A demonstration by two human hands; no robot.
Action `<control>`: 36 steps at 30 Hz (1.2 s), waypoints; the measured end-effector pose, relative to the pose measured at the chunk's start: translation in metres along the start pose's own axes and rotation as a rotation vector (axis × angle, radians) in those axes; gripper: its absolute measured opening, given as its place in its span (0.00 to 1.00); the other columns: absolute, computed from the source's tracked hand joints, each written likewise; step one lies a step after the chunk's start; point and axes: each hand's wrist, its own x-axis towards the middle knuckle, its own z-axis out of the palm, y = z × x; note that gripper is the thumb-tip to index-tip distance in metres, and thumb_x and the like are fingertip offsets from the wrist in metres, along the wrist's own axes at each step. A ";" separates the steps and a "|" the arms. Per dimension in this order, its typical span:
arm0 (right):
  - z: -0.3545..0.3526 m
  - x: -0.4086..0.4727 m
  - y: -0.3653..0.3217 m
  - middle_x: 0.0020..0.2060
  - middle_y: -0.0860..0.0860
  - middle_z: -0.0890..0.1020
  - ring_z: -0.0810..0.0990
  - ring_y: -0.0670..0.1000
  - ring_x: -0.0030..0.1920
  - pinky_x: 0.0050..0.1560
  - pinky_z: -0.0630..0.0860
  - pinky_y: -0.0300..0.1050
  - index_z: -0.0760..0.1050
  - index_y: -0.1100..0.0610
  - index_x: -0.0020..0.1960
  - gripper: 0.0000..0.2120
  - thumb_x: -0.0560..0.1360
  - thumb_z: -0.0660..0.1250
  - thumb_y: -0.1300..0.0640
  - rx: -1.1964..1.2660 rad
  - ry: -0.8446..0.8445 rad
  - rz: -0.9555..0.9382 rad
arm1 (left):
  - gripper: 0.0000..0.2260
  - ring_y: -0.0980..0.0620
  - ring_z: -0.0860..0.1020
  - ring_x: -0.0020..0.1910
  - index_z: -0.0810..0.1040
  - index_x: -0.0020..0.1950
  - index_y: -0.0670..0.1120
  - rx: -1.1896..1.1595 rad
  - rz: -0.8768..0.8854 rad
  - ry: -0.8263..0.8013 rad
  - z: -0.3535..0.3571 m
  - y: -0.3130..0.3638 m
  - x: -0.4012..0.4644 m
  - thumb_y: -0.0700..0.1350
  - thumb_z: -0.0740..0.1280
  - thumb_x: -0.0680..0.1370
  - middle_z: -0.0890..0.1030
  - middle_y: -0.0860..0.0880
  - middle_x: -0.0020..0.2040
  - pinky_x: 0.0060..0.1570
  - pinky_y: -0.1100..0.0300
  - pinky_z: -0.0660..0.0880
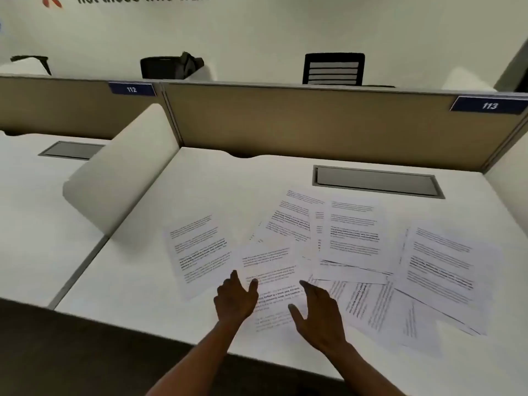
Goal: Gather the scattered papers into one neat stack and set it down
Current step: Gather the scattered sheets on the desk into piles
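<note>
Both hands' fingers (pixel 233 277) spread, holding nothing, over scattered papers (pixel 353 232) on desk (pixel 217 178)

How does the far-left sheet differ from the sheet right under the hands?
The far-left sheet lies almost alone, overlapped only at its right edge; the sheet under the hands sits in the pile. The far-left sheet is rotated counterclockwise; the other is nearly square to the desk edge. Both are white, printed, flat. Left hand and right hand are open.

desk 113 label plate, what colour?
Dark blue with white digits: the label plate on the partition's top right, seen in the head view.
</note>
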 end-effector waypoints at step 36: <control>0.081 0.011 -0.083 0.62 0.48 0.78 0.74 0.49 0.63 0.65 0.70 0.45 0.69 0.47 0.70 0.21 0.78 0.63 0.44 0.212 0.118 0.236 | 0.24 0.51 0.81 0.57 0.71 0.65 0.54 -1.007 -0.041 -0.421 -0.034 -0.059 0.064 0.35 0.72 0.75 0.81 0.48 0.62 0.51 0.58 0.82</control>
